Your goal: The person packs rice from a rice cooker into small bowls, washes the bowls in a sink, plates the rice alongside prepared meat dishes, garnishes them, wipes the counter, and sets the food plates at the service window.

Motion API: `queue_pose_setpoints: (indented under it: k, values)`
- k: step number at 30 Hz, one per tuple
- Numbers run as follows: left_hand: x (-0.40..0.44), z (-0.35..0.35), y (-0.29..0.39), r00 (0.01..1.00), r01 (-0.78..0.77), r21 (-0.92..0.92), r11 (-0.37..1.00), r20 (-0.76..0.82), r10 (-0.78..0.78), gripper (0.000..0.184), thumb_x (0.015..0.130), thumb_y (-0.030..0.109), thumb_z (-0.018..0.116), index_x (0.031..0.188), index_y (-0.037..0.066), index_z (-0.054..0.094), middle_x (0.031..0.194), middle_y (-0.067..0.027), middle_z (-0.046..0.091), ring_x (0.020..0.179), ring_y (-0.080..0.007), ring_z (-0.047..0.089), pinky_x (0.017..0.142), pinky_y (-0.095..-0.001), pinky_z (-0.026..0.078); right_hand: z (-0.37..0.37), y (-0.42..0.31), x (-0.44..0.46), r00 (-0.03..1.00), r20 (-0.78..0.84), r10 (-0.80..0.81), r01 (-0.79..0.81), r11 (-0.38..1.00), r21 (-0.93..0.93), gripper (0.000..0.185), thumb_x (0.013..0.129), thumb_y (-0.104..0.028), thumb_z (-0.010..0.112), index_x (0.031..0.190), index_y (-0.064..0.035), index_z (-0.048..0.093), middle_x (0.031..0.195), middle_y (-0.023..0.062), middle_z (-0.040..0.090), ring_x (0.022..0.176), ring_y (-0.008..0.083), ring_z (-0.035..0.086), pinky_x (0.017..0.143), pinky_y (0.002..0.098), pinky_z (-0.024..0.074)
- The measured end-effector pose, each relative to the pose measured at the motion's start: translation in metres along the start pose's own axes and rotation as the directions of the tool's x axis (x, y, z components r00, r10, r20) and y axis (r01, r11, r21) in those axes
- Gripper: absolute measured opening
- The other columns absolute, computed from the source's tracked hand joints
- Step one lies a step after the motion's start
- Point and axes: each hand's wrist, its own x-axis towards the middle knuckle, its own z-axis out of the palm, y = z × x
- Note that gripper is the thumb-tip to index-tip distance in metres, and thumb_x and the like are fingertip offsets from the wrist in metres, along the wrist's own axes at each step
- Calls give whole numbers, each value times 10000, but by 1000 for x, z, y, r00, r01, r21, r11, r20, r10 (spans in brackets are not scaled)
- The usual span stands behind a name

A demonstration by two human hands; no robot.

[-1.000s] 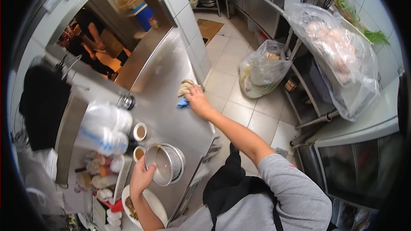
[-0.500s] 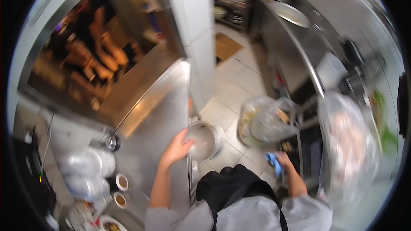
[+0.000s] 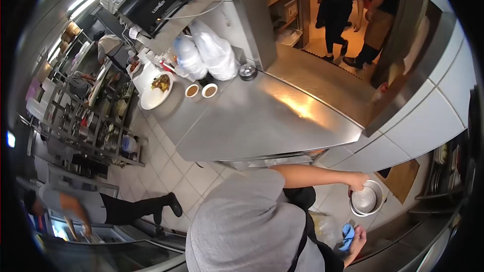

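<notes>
Grips nested pots (image 3: pixel 369 200) by the rim with left hand (image 3: pixel 358 181). Holds them off the counter (image 3: pixel 282 121), above floor (image 3: pixel 199 177), open side turned toward the camera. Cannot tell contents of the inner one. Grasps blue cloth (image 3: pixel 347 236), bunched, in right hand (image 3: pixel 357 244), near the pots but not touching them.

Progress, as judged from positions: has both pots and cloth clear of the counter; has put down neither, released neither. Shows no wiping contact at this moment. Left to do: cannot tell beyond that.

On counter, well apart from both hands: two cups (image 3: pixel 209 90) of brown liquid, just beside each other; next to them, plate (image 3: pixel 149 103) of food. Near right hand, partly hidden: clear bag (image 3: pixel 325 227).
</notes>
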Motion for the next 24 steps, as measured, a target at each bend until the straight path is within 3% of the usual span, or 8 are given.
queue_pose_setpoints:
  k: [6,7,8,10,12,14,17,24]
  values:
    - [154,61,69,961,-221,-94,971,145,233,294,676,-18,458,961,-45,524,742,-180,600,562,-256,614,398,-362,498,-94,-56,80,1000,3,-17,16,987,163,296,892,-218,458,912,56,567,827,10,571,764,90,473,699,250,402]
    - [174,83,86,993,-93,-126,988,63,101,224,678,1,481,885,-37,560,715,-157,604,559,-237,610,424,-347,507,-120,-42,84,999,-30,37,-31,979,199,289,892,-210,456,914,54,571,829,9,576,755,82,475,688,244,404]
    - [215,105,82,884,-442,-49,896,146,444,208,687,23,507,880,-24,568,710,-130,606,587,-209,604,448,-347,505,-138,-44,85,988,-155,11,29,967,253,266,887,-191,459,896,47,578,800,-1,569,721,66,467,653,226,396]
    - [256,138,126,919,-179,-188,966,318,233,269,691,70,562,951,1,549,827,-110,595,677,-164,573,531,-340,508,-187,-33,82,941,-323,105,-7,957,290,245,873,-182,476,868,38,586,750,-15,552,686,62,452,616,227,384]
    - [298,158,112,789,-187,-321,928,513,337,475,690,100,584,1140,59,439,920,-93,567,729,-195,594,457,-347,528,-198,-27,73,884,-443,147,-59,977,207,251,854,-190,492,851,40,591,695,-14,544,654,63,446,592,234,388]
    - [323,189,162,744,-101,-102,990,653,143,542,709,88,585,1207,52,375,992,-90,547,823,-168,573,519,-303,526,-237,-37,60,823,-528,211,-94,967,239,285,854,-227,501,937,28,601,754,36,605,712,88,499,670,262,427]
    - [362,248,231,623,-57,-4,998,782,38,496,728,68,562,1197,80,403,990,-35,539,812,-95,531,572,-223,460,-305,-33,45,695,-713,95,-76,995,58,335,822,-304,562,997,-24,617,880,135,642,819,173,584,777,304,432]
    - [448,419,321,535,-12,30,999,844,-19,617,743,-9,491,1301,122,262,1082,-50,487,871,-110,522,632,-242,476,-521,32,-45,117,-968,223,-498,856,137,293,727,-273,595,965,-109,645,938,143,626,941,277,578,830,350,428]
